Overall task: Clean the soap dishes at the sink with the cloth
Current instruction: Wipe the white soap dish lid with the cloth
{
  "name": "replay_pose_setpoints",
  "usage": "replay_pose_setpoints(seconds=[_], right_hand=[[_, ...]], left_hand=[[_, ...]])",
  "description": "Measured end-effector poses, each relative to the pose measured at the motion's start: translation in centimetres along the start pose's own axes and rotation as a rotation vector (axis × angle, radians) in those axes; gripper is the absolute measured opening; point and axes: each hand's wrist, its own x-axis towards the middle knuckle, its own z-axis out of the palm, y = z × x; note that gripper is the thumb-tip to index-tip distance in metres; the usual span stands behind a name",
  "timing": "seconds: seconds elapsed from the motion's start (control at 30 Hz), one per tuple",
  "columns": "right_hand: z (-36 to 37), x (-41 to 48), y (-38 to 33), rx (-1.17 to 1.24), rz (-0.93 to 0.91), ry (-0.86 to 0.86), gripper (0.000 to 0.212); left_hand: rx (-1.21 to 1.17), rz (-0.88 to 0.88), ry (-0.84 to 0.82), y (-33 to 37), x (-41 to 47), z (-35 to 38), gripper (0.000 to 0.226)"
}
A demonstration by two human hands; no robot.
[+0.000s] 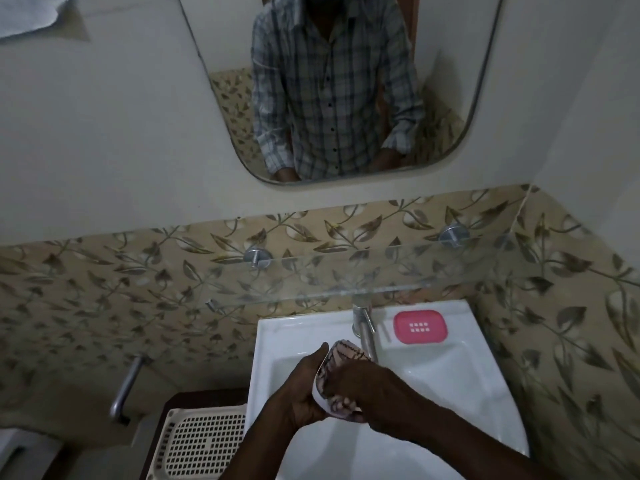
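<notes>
Over the white sink, my left hand holds a white soap dish tilted on its edge; only its rim shows. My right hand presses a pink and black patterned cloth into the dish, and the cloth bulges out above and below the hand. A pink soap dish with small drain holes lies flat on the sink's back ledge, right of the tap, apart from both hands.
A chrome tap stands just behind the cloth. A glass shelf juts out above the sink. A cream perforated basket sits left of the sink, below a wall pipe. A mirror hangs above.
</notes>
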Motion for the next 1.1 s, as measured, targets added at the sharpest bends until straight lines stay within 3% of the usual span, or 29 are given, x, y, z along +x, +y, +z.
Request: replay_pose_setpoints(seconds=[0.07, 0.2, 0.27, 0.4, 0.5, 0.63, 0.77, 0.9, 1.0, 1.1], right_hand=[[-1.5, -1.4, 2.1, 0.228, -0.028, 0.206, 0.034], [-1.9, -2.3, 1.9, 0.295, -0.093, 0.383, 0.024], [-1.2, -2.1, 1.4, 0.196, -0.174, 0.321, 0.032], [-0.9, -2.1, 2.2, 0.107, -0.091, 0.516, 0.021], [-0.3, -2.3, 1.1, 0.201, -0.203, 0.484, 0.038], [-0.1, -2.2, 1.5, 0.212, -0.082, 0.530, 0.039], [0.1, -2.8, 2.1, 0.121, -0.333, 0.460, 0.037], [0.3, -2.3, 1.6, 0.032, -0.155, 0.632, 0.021], [0.4, -2.1, 0.9, -0.013, -0.226, 0.503, 0.031], [-0.7, -2.4, 1.8, -0.094, -0.035, 0.414, 0.022]], left_hand=[[0.013, -0.015, -0.027, -0.2, -0.2, 0.1, 0.078], [0.008, 0.002, 0.036, -0.1, -0.1, 0.1, 0.076], [0.012, 0.014, 0.053, -0.1, -0.1, 0.0, 0.080], [0.032, 0.004, 0.090, -0.3, -0.3, -0.1, 0.086], [0.049, 0.008, 0.104, 0.0, -0.5, 0.0, 0.088], [0.089, -0.012, 0.049, 0.2, -0.7, 0.0, 0.089], [0.091, -0.031, 0.044, -0.2, -0.8, -0.1, 0.087], [0.029, -0.027, 0.097, -0.4, -0.5, -0.2, 0.081], [0.048, 0.019, 0.127, -0.2, -0.6, -0.7, 0.087], [0.099, 0.031, 0.183, -0.2, -0.3, -0.5, 0.093]])
